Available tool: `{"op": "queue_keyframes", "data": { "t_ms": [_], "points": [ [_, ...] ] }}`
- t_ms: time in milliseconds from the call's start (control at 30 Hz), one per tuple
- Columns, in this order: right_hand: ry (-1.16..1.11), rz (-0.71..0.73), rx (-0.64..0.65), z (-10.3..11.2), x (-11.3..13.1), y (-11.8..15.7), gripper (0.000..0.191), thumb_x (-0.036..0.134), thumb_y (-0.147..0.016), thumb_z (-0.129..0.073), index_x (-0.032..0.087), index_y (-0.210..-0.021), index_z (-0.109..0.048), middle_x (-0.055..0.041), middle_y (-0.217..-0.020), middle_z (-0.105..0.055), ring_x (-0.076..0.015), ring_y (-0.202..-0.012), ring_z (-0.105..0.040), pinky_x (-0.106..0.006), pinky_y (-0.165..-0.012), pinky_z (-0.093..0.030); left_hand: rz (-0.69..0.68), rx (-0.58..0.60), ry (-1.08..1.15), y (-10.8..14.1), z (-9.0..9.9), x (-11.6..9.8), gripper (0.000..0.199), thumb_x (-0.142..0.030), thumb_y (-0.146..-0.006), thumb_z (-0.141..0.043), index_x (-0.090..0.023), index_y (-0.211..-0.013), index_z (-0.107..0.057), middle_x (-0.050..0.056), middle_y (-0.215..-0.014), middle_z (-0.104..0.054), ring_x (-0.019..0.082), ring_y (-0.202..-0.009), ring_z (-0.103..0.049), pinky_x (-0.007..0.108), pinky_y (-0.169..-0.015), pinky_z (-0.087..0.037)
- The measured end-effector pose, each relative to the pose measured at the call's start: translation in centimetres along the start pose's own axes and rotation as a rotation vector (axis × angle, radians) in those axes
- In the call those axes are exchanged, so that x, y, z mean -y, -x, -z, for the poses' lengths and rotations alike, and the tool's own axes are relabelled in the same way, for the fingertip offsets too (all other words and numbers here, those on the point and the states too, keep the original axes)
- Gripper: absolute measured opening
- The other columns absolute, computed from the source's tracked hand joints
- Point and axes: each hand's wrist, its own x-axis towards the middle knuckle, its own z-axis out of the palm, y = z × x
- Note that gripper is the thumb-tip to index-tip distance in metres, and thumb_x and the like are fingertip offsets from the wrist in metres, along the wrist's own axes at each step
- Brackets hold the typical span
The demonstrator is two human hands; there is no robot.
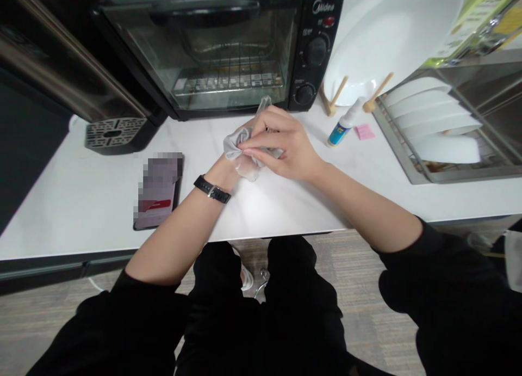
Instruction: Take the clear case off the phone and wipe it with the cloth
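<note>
A bunched, shiny grey cloth (236,143) sits at the end of my left forearm, above the white counter. My right hand (285,142) pinches it between thumb and fingers. My left hand (231,166) is mostly hidden behind the cloth and my right hand, so its fingers do not show. Thin clear plastic (247,169) hangs just below the cloth. Another clear piece (264,103) sticks up beyond my right knuckles; whether the two are one sheet I cannot tell. A black watch strap (212,189) circles my left wrist.
A toaster oven (228,55) stands behind my hands. Left are a phone (159,191) and a machine with a drip tray (116,132). Right are a spray bottle (345,124), a pink note (364,131), white plates (387,44) on a wooden stand and a dish rack (411,172).
</note>
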Motion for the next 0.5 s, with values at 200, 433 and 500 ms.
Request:
{"op": "queue_keyframes", "data": {
  "t_ms": [200,433,500],
  "points": [
    [0.101,-0.224,-0.118,0.7,-1.6,0.2,0.029,0.054,-0.104,-0.063,0.033,-0.103,-0.083,-0.006,-0.091,-0.068,-0.029,-0.09,-0.063,-0.049,-0.088,-0.057,0.177,0.174,-0.102,-0.6,-0.3,-0.5,0.032,-0.017,-0.109,-0.043,-0.02,-0.078,-0.052,-0.003,-0.062,-0.052,0.008,-0.042,-0.044,0.016,-0.038,-0.026],
    [0.232,-0.457,-0.211,1.7,-2.2,0.2,0.054,0.069,-0.105,-0.049,0.027,-0.1,-0.082,-0.0122,-0.097,-0.069,-0.0324,-0.098,-0.063,-0.056,-0.1,-0.056,0.329,0.269,-0.157,-0.3,-0.7,-1.0,0.027,-0.036,-0.106,-0.058,-0.02,-0.084,-0.061,0.001,-0.067,-0.063,0.005,-0.038,-0.039,0.013,-0.036,-0.017],
    [0.274,-0.451,-0.224,1.8,-2.2,0.1,0.051,0.068,-0.105,-0.05,0.029,-0.098,-0.082,-0.0119,-0.096,-0.071,-0.0323,-0.097,-0.064,-0.055,-0.098,-0.057,0.327,0.272,-0.158,-0.1,-0.8,-1.1,0.027,-0.035,-0.106,-0.06,-0.019,-0.083,-0.061,0.001,-0.067,-0.063,0.005,-0.038,-0.039,0.013,-0.036,-0.017]
  ]
}}
